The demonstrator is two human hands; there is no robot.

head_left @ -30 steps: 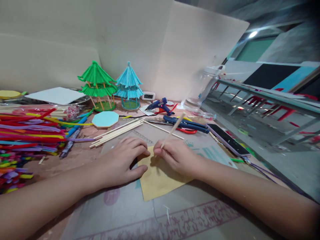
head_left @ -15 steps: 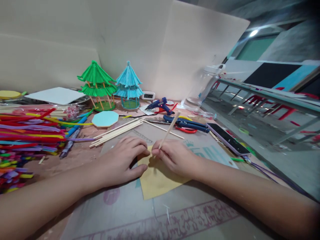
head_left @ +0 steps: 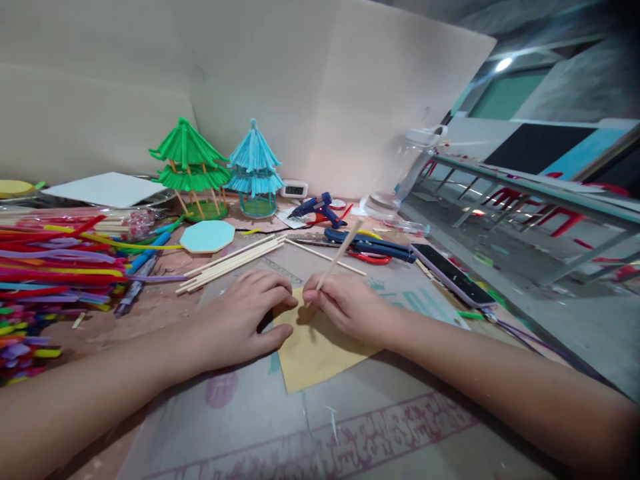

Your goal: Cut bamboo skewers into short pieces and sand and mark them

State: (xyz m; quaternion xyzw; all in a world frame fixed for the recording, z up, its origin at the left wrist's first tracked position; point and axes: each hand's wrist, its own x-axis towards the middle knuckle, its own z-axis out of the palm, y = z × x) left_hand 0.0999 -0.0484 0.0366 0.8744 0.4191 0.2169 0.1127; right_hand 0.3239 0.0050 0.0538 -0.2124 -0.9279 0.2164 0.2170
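Since a second ago the wooden stick has tipped a little more upright; both hands have barely shifted. On the bench, toward its middle, lies the tan paper sheet. The left hand rests flat on the sheet's left edge, fingers spread. The right hand, touching fingertips with it, pinches the stick's lower end, and the stick's long axis slants up and away toward the far right corner, where the scissors lie.
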